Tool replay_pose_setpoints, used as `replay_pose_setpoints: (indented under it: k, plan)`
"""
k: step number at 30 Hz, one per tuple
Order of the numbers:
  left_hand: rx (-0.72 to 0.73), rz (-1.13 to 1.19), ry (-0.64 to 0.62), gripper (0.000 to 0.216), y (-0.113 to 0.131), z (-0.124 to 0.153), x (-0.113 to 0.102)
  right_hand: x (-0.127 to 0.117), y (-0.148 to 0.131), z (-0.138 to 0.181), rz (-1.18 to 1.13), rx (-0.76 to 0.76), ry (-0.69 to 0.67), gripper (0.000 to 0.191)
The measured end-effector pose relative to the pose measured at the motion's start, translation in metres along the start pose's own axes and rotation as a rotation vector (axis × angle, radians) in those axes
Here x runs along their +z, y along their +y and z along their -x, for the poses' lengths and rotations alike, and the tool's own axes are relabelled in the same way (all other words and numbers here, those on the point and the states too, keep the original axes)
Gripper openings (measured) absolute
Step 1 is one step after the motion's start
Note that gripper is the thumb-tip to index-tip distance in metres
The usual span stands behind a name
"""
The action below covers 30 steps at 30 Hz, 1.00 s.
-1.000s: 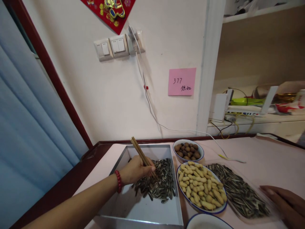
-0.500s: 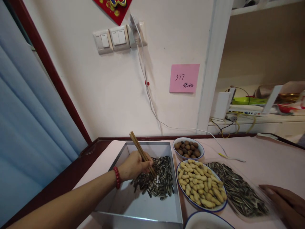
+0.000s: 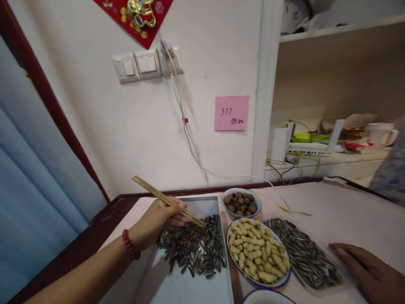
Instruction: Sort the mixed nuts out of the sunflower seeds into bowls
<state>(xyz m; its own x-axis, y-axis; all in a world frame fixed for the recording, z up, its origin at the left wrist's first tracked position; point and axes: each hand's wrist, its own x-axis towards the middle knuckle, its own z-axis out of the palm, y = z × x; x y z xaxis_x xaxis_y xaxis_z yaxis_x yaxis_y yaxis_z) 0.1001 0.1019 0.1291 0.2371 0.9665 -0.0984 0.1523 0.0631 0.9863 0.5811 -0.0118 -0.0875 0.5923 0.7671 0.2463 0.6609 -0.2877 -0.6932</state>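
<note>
My left hand (image 3: 164, 217), wearing a red bead bracelet, is closed around a pair of wooden chopsticks (image 3: 155, 192). The chopstick tips meet striped sunflower seeds (image 3: 196, 249) spread inside a grey-white box (image 3: 190, 291). Among the seeds near the tips lie darker brown bits. At the far right, my right hand (image 3: 368, 270) grips the right edge of a clear plastic tray (image 3: 316, 291) heaped with sunflower seeds (image 3: 303, 253); part of its grip is hidden.
Right of the box stand a blue-rimmed bowl of peanuts (image 3: 257, 251), a bowl of round brown fruits (image 3: 240, 204) and another bowl (image 3: 268, 297), cut off below. A white cable (image 3: 247, 176) reaches the table. Blue curtain (image 3: 41, 169) hangs left; someone's patterned clothing (image 3: 390, 164) shows right.
The view has shifted, lowering the wall items in the picture. My left hand has tilted the chopsticks flatter, their upper ends swinging left. My right hand stays by the tray.
</note>
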Motion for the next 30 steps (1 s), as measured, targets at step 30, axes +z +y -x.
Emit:
replay_pose_setpoints:
  k: [30]
  plan:
    - [0.063, -0.189, -0.338, 0.015, 0.029, -0.05, 0.238, -0.015, -0.055, 0.012, -0.121, -0.072, -0.083, 0.041]
